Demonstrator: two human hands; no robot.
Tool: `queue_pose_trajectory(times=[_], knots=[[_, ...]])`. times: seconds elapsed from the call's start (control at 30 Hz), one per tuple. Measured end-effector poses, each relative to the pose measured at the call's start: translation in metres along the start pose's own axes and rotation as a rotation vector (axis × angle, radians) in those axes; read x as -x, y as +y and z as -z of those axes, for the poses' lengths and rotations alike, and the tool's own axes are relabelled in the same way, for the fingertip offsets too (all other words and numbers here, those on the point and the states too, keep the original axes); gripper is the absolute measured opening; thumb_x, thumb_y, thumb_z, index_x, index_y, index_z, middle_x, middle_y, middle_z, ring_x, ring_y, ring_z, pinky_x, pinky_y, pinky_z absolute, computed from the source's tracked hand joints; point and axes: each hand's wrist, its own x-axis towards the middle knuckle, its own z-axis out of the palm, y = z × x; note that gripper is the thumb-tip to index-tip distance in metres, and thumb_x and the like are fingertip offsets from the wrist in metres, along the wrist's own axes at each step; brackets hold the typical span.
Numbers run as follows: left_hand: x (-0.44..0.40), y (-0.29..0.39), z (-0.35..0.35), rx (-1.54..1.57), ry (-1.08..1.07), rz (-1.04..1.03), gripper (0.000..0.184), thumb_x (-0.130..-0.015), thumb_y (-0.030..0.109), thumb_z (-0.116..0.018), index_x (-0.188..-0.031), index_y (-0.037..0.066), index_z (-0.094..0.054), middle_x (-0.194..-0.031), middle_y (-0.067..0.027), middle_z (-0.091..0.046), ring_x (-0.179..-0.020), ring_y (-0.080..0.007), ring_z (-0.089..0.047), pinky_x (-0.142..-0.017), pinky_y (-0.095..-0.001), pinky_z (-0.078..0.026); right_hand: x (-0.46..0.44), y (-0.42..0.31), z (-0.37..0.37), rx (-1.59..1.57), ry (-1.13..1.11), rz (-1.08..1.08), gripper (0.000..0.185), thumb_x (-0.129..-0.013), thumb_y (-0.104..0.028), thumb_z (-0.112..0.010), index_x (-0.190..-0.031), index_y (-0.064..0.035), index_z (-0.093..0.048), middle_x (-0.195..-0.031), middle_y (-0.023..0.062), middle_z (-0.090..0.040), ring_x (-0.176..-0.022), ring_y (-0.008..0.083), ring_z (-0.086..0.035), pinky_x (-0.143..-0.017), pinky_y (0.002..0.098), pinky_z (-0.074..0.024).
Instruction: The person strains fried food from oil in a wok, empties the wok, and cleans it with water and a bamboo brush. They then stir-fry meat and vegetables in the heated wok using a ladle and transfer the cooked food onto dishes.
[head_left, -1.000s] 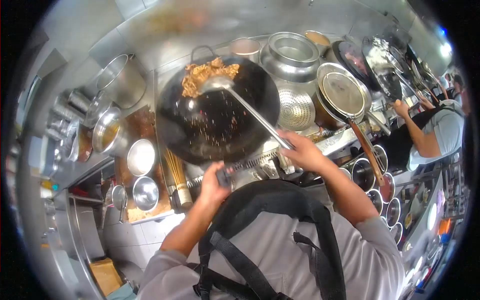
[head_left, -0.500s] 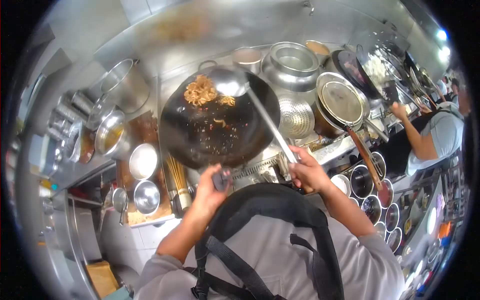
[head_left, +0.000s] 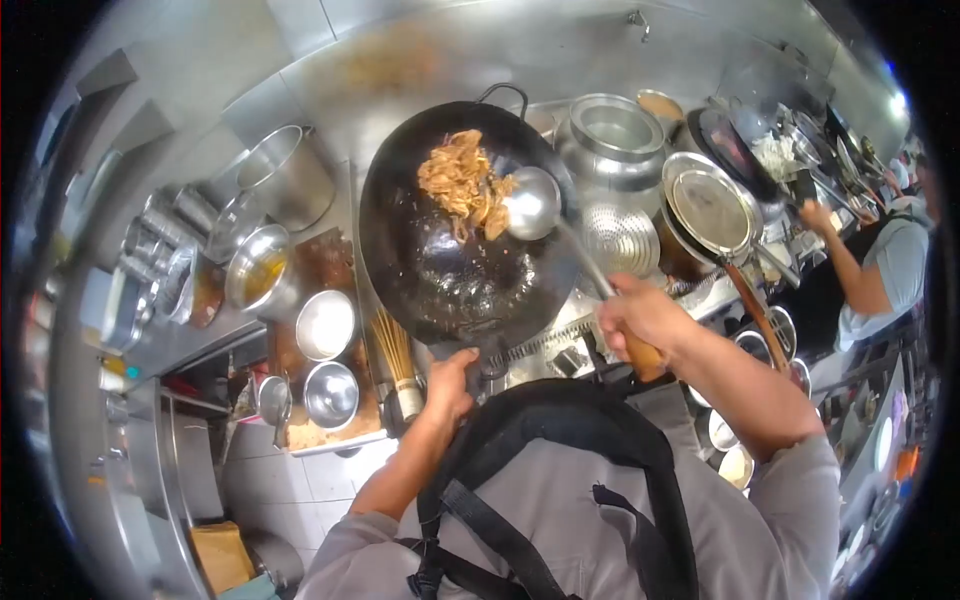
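Note:
A large black wok (head_left: 400,290) stands on the range in front of me, its bottom shiny. Browned strips of food (head_left: 460,180) lie in a heap on its far side. My left hand (head_left: 453,385) is closed at the wok's near edge, on its dark handle (head_left: 490,363). My right hand (head_left: 640,325) grips the wooden end of a long metal ladle (head_left: 532,203). The ladle's round bowl touches the right side of the heaped food.
On the left are a tall steel pot (head_left: 290,180), steel bowls (head_left: 330,395) and a bamboo brush (head_left: 395,350). To the right sit a steel pot (head_left: 610,135), a perforated skimmer (head_left: 618,240) and a strainer (head_left: 712,210) over a pan. A co-worker (head_left: 870,270) stands at far right.
The ladle bowl has swung from above the food to its right side, and my right hand has moved right. The food is bunched together. The whole view has shifted slightly.

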Motion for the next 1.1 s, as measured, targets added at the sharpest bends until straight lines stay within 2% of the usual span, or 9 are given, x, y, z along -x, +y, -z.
queue_pose_trajectory(times=[0.13, 0.27, 0.4, 0.47, 0.53, 0.57, 0.87, 1.07, 1.1], knots=[[0.026, 0.05, -0.018, 0.237, 0.017, 0.233, 0.017, -0.085, 0.006, -0.063, -0.092, 0.005, -0.048, -0.076, -0.0072, -0.054, -0.067, -0.0186, -0.056, -0.055, -0.0292, -0.052, -0.001, -0.008, -0.047, -0.858, -0.231, -0.411, 0.044, -0.094, -0.019, -0.054, -0.126, 0.0098, -0.046, -0.065, 0.0049, -0.052, -0.047, 0.0142, -0.049, -0.04, 0.0305, -0.0419], [0.051, 0.057, -0.032, 0.341, 0.071, 0.336, 0.019, -0.085, 0.009, -0.064, -0.091, 0.009, -0.047, -0.076, -0.0067, -0.054, -0.067, -0.018, -0.056, -0.054, -0.0287, -0.051, 0.035, 0.026, -0.027, -0.743, -0.355, -0.346, 0.037, -0.096, -0.024, -0.052, -0.12, 0.0045, -0.054, -0.065, 0.0042, -0.052, -0.05, 0.0126, -0.049, -0.043, 0.0291, -0.0418], [0.047, 0.045, -0.035, 0.362, 0.091, 0.361, 0.02, -0.083, 0.009, -0.066, -0.091, 0.01, -0.047, -0.075, -0.0063, -0.052, -0.066, -0.0183, -0.055, -0.055, -0.0304, -0.051, 0.007, 0.161, 0.055, -0.066, -0.058, -0.028, 0.035, -0.094, -0.029, -0.055, -0.12, -0.0045, -0.059, -0.067, 0.0063, -0.058, -0.06, 0.0231, -0.061, -0.057, 0.0318, -0.0498], [0.045, 0.032, -0.037, 0.344, 0.167, 0.316, 0.019, -0.083, 0.007, -0.065, -0.09, 0.009, -0.048, -0.076, -0.0071, -0.052, -0.065, -0.0187, -0.054, -0.057, -0.0308, -0.052, -0.044, 0.263, 0.097, 1.046, 0.186, 0.011, 0.045, -0.091, -0.023, -0.055, -0.132, -0.0027, -0.051, -0.089, 0.017, -0.063, -0.089, 0.0358, -0.064, -0.078, 0.0426, -0.0527], [0.04, 0.019, -0.032, 0.334, 0.172, 0.248, 0.017, -0.082, 0.005, -0.064, -0.088, 0.008, -0.048, -0.077, -0.0079, -0.052, -0.062, -0.0181, -0.053, -0.059, -0.0297, -0.052, -0.083, 0.351, 0.127, 1.375, 0.364, 0.293, 0.045, -0.09, -0.019, -0.05, -0.131, -0.0009, -0.051, -0.121, 0.0275, -0.054, -0.119, 0.044, -0.047, -0.101, 0.0522, -0.039], [0.044, 0.02, -0.038, 0.356, 0.168, 0.263, 0.019, -0.081, 0.004, -0.064, -0.091, 0.002, -0.048, -0.082, -0.014, -0.055, -0.061, -0.0203, -0.053, -0.063, -0.03, -0.052, -0.104, 0.365, 0.139, 1.39, 0.234, 0.158, 0.043, -0.092, -0.02, -0.044, -0.128, 0.0007, -0.054, -0.144, 0.0294, -0.035, -0.136, 0.0463, -0.027, -0.11, 0.0577, -0.0247], [0.045, 0.003, -0.05, 0.393, 0.254, 0.229, 0.018, -0.081, 0.007, -0.065, -0.091, 0.001, -0.051, -0.077, -0.0109, -0.057, -0.059, -0.0168, -0.052, -0.067, -0.0307, -0.052, -0.155, 0.444, 0.193, 1.58, 0.39, 0.306, 0.041, -0.095, -0.029, -0.044, -0.126, -0.0052, -0.056, -0.122, 0.0328, -0.054, -0.126, 0.0517, -0.04, -0.105, 0.0657, -0.026], [0.033, -0.026, -0.015, 0.311, 0.026, 0.329, 0.02, -0.084, 0.01, -0.065, -0.096, 0.005, -0.05, -0.081, -0.0135, -0.058, -0.06, -0.0169, -0.057, -0.06, -0.0279, -0.054, -0.01, 0.189, 0.085, -0.778, -0.437, -0.117, 0.049, -0.1, -0.038, -0.049, -0.136, -0.0045, -0.044, -0.104, 0.0176, -0.066, -0.084, 0.0276, -0.068, -0.071, 0.0379, -0.0568], [0.022, -0.03, 0.003, 0.206, 0.007, 0.353, 0.017, -0.083, 0.01, -0.065, -0.094, 0.005, -0.052, -0.08, -0.0118, -0.058, -0.061, -0.017, -0.056, -0.06, -0.0292, -0.054, -0.005, 0.172, 0.068, -0.711, -0.456, -0.164, 0.044, -0.099, -0.036, -0.051, -0.131, -0.0068, -0.046, -0.093, 0.0124, -0.063, -0.073, 0.0221, -0.064, -0.06, 0.0332, -0.0526]])
